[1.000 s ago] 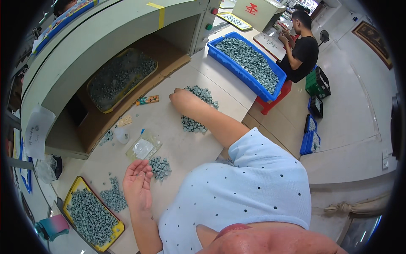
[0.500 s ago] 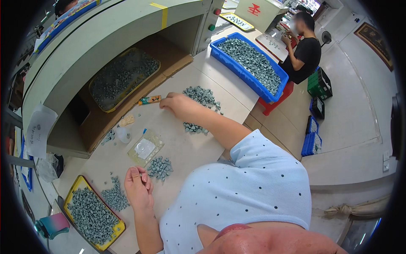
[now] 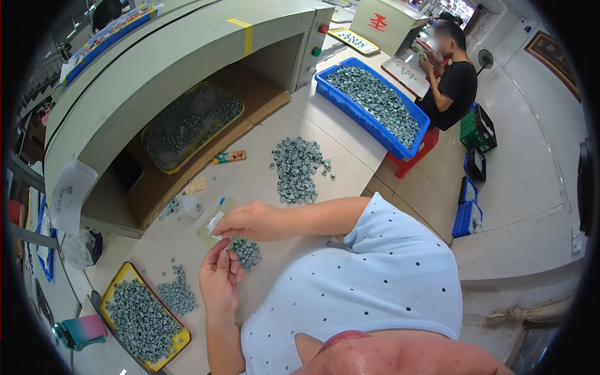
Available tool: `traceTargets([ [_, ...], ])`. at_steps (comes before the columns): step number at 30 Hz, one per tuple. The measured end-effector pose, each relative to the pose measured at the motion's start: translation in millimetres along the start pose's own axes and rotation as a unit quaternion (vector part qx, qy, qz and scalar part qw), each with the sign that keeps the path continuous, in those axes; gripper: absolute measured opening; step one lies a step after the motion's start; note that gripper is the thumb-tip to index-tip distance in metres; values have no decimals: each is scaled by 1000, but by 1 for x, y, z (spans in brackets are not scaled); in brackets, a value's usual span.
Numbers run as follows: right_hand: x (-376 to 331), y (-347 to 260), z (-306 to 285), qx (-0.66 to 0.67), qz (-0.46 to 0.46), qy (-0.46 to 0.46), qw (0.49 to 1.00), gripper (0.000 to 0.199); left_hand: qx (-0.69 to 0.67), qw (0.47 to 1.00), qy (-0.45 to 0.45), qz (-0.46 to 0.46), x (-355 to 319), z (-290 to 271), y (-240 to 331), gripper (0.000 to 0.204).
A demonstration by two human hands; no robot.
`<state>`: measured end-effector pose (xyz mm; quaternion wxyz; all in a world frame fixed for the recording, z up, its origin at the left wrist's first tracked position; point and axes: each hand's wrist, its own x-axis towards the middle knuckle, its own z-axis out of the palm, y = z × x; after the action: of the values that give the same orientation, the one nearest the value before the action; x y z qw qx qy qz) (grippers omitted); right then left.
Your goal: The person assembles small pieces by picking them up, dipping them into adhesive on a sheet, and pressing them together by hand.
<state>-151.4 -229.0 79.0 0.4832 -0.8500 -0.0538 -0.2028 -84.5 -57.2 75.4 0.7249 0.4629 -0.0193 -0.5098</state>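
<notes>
My right hand [image 3: 253,221] is over a shallow clear plastic box [image 3: 203,234], fingertips pinched together beside my left hand's. My left hand [image 3: 219,281] is raised just below, its fingers curled and thumb pressed in. Whatever either pinch holds is too small to make out. Under the hands lies a small pile of grey-green pieces [image 3: 249,256]. Farther off, to the right, sits a larger pile of dark shiny and grey-green pieces [image 3: 296,175]. Another loose pile [image 3: 177,292] lies left of my left hand, next to a yellow tray [image 3: 182,339] full of similar pieces.
A blue bin [image 3: 400,150] heaped with pieces stands at the far right edge. Ahead, an arched machine opening [image 3: 269,65] holds another yellow-rimmed tray [image 3: 167,170]. An orange-green tube [image 3: 230,157] and a small white cup [image 3: 192,205] lie before it. A person [image 3: 453,81] sits beyond the bin.
My right hand has come back from beside the tube and far pile to meet my left hand. The left hand has shifted slightly; the whole view has moved a little.
</notes>
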Motion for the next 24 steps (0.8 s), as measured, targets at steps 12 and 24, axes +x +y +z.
traceTargets([
  [12, -5, -3, -1, -28, -106, -28, 994, 22, 18, 997, 35, 70, 0, 0, -5, 16],
  [24, -1, 8, 0, -76, -160, -57, 983, 16, 103, 988, 71, 90, 5, -9, -7, 20],
])
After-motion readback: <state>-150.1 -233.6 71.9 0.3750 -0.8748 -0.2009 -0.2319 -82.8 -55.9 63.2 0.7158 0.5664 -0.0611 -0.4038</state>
